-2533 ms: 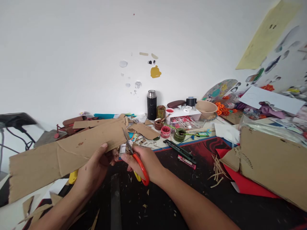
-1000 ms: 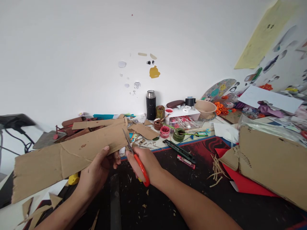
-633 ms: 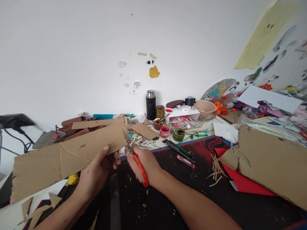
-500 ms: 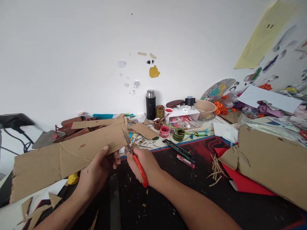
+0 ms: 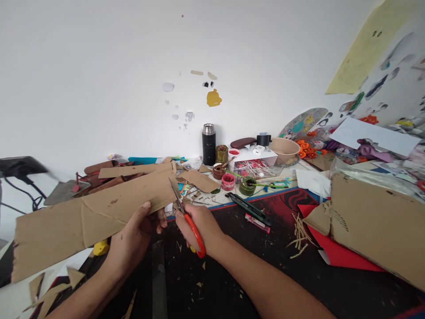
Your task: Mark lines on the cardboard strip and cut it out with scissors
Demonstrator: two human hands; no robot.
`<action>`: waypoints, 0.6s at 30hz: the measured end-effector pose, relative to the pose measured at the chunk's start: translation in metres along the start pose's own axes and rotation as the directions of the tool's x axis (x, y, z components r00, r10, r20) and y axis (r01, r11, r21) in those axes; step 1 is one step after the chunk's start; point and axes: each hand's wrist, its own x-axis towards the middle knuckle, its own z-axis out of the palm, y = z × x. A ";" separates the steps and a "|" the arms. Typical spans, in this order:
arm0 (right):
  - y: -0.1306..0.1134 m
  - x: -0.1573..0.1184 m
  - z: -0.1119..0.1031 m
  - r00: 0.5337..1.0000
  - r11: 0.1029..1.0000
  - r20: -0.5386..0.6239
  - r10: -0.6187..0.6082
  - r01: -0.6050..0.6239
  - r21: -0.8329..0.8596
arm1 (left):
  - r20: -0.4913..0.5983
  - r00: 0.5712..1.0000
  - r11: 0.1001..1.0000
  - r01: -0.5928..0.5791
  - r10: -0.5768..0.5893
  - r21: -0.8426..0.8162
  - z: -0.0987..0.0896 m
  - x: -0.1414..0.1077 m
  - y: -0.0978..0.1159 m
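A long brown cardboard strip [image 5: 66, 221] slants across the left half of the head view. My left hand [image 5: 136, 230] grips its lower edge near the right end, thumb on top and fingers underneath. My right hand [image 5: 199, 223] is closed round the red-orange handles of the scissors [image 5: 195, 235]. Their blades point up and to the left, at the right end of the strip, with the cardboard edge at them. Part of the handles is hidden by my right hand.
A dark metal ruler [image 5: 159, 279] lies below my hands. Behind stand a black flask [image 5: 209, 146] and paint jars [image 5: 228, 181]. A green cutter [image 5: 249, 208] lies right of centre. Stacked cardboard [image 5: 375, 221] is at the right, and cardboard scraps [image 5: 49, 294] lie lower left.
The strip's left end has shifted slightly left and up. A little yellow now shows below the scissor handles. Both hands keep their grips in nearly the same places.
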 end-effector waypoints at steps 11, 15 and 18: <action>0.002 -0.001 -0.007 0.998 0.996 -0.006 -0.069 0.070 0.063 | -0.005 0.999 0.999 0.052 -0.052 -0.009 -0.003 0.001 0.000; 0.005 0.000 -0.006 0.998 0.990 0.014 -0.057 0.055 0.126 | -0.038 0.996 0.997 0.079 -0.080 -0.027 -0.001 0.002 0.003; 0.005 0.000 -0.006 0.998 0.988 0.025 -0.064 0.060 0.142 | -0.034 0.996 0.996 0.086 -0.086 -0.008 0.000 0.002 0.004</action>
